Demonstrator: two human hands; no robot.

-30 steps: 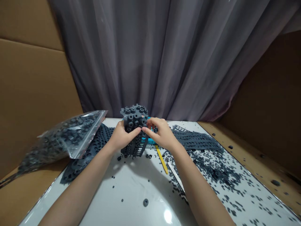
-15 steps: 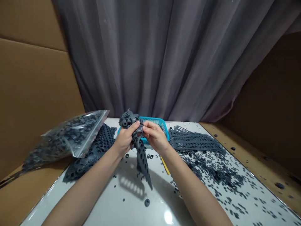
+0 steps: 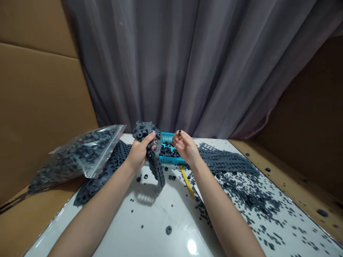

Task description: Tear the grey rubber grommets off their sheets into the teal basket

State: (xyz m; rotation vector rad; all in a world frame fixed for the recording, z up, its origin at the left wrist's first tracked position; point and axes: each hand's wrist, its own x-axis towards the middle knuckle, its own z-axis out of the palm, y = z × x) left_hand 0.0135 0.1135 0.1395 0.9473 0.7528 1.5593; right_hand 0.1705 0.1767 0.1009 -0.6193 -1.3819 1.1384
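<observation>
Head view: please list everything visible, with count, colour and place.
held sheet: one, dark grey, perforated, hanging from left grip
ring: one, black, pinched in right grip
basket: one, turquoise, behind the hands
bag: one, clear, full of dark pieces, left
flat sheets: at least two, dark grey, table left and right
loose pieces: many, dark grey, mostly right
stick: one, yellow, beside right wrist
table: one, glossy white
curtain: one, grey, behind
cardboard: brown, both sides
left hand: one, closed on held sheet
right hand: one, by basket
</observation>
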